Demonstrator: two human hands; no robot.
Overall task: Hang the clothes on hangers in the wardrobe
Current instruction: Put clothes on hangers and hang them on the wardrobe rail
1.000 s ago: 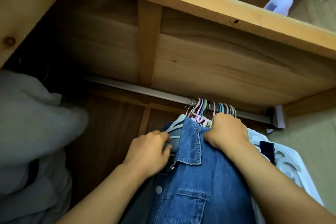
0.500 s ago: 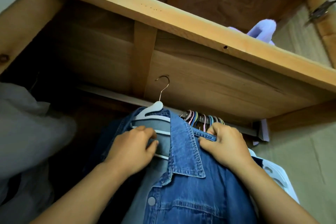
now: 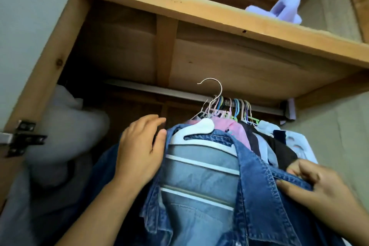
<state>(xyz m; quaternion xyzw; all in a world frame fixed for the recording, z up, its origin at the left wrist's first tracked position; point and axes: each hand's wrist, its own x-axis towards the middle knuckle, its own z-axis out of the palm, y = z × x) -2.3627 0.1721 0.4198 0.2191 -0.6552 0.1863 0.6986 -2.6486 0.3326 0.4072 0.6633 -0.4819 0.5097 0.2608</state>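
Left fingers (image 3: 159, 136): loosely spread, resting against the left shoulder of the denim shirt (image 3: 259, 195); no firm grip visible.
Right fingers (image 3: 295, 171): curled, pinching the shirt's right shoulder seam.
Between the fingers: white plastic hanger (image 3: 199, 132) seated inside the collar, light inner denim showing behind its crossbars.
Above the fingers: metal hook (image 3: 214, 90) raised free, not yet over the wardrobe rail (image 3: 159, 91).
Just beyond the fingers: packed row of hung clothes (image 3: 235, 128) on coloured hangers, crowding the rail's right end.
Left of the left fingers: grey garment (image 3: 65, 132), blurred, hanging or piled in the dark corner.
Far above: wooden shelf (image 3: 199, 12) carrying a lilac item (image 3: 283, 10).
Step in hand: probably settling the shirt on its hanger before hooking.
Risk: shirt sliding off the left arm of the hanger, given the slack left-side contact.
Risk: hook snagging neighbouring hooks, given the tight bunching at the rail.
Risk: hook missing the rail, since neither set of fingers steadies the hanger itself.
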